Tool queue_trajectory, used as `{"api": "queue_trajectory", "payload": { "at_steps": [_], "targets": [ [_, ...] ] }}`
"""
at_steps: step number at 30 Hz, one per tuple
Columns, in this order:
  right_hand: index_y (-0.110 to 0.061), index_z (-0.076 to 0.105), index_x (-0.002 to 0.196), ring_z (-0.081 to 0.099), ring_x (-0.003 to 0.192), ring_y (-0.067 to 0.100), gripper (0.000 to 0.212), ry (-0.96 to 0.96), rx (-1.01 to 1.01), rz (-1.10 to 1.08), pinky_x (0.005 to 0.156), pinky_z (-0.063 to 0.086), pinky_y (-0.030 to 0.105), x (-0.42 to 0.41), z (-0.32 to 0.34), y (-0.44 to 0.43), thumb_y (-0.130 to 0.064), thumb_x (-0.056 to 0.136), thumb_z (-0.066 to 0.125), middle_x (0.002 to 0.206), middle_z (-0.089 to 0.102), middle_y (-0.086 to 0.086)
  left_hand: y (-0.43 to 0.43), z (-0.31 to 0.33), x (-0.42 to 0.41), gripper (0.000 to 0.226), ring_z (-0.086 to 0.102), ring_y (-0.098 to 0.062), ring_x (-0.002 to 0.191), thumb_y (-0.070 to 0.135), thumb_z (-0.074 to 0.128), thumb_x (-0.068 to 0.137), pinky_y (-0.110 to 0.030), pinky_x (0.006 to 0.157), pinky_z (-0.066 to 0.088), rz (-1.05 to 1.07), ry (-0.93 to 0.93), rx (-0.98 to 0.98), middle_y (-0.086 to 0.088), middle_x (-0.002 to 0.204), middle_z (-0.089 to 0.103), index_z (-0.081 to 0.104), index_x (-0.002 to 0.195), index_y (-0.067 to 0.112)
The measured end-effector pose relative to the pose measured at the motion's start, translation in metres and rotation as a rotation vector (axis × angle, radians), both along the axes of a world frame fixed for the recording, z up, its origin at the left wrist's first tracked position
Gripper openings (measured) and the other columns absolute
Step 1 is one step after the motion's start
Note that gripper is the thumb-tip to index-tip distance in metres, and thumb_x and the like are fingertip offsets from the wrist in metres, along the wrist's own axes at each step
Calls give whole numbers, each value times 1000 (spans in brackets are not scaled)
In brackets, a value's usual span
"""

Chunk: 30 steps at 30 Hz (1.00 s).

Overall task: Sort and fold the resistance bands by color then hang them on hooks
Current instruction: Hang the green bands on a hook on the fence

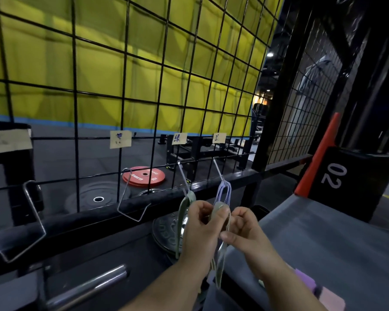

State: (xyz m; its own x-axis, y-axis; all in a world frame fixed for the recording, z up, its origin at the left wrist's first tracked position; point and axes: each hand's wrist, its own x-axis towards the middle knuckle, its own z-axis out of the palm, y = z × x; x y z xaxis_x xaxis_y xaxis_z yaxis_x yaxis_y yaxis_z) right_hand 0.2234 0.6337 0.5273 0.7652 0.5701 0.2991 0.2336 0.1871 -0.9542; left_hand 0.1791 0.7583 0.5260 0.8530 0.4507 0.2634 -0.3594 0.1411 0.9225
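Pinching a folded green band (221,261) between them, the left hand (200,227) and right hand (245,232) hold it up just below the hooks, both with fingers curled round it. Its loops dangle between the wrists. A second green band (184,205) hangs on one hook (182,176). Purple bands (221,191) hang on the next.

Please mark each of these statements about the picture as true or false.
1. Both the left hand and the right hand hold a green band. True.
2. The purple bands lie on a table. False: they hang on the rightmost hook.
3. Every hook carries a band. False: the leftmost hook and the second hook are bare.
4. A red weight plate lies on the floor. True.
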Motion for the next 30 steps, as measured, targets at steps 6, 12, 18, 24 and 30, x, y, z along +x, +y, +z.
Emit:
{"api": "queue_trajectory", "payload": {
  "at_steps": [6, 12, 18, 24, 30],
  "targets": [
    [-6, 49, 93, 53, 76, 26, 39, -27, 47, -73, 67, 49, 31, 3, 7, 14, -17, 70, 79, 78, 55, 12, 15, 5, -12, 52, 60, -5, 73, 62, 69, 59, -30, 72, 54, 60, -80, 66, 10, 80, 62, 56, 93, 25],
    [-10, 65, 96, 63, 82, 20, 31, -8, 96, -12, 73, 53, 28, 3, 28, 29, -12, 68, 78, 87, 66, 7, 31, -5, -21, 54, 60, -10, 76, 67, 66, 61, -22, 67, 50, 209, -123, 102, 4, 85, 63, 58, 95, 27],
    [-8, 64, 101, 67, 83, 12, 23, -83, 15, -11, 73, 52, 19, 1, 54, 54, -7, 79, 68, 85, 72, -2, 38, -6, -22, 36, 64, -10, 87, 60, 62, 69, -27, 74, 52, 394, -157, 59, 7, 92, 66, 58, 92, 32],
    [-15, 64, 106, 64, 80, 8, 23, -111, -93, 24, 72, 50, 22, 1, 71, 78, -16, 83, 69, 85, 69, -8, 39, -3, -18, 11, 63, -13, 90, 37, 65, 87, -30, 76, 51, 457, -139, 6, 2, 98, 64, 56, 94, 35],
    [-19, 61, 111, 61, 76, 5, 21, -99, -191, 25, 69, 50, 22, 7, 74, 89, -14, 91, 64, 83, 64, -8, 37, -11, -11, 35, 60, -12, 93, 61, 56, 70, -31, 75, 51, 482, -88, 48, 7, 99, 62, 52, 97, 39]
  ]
}}
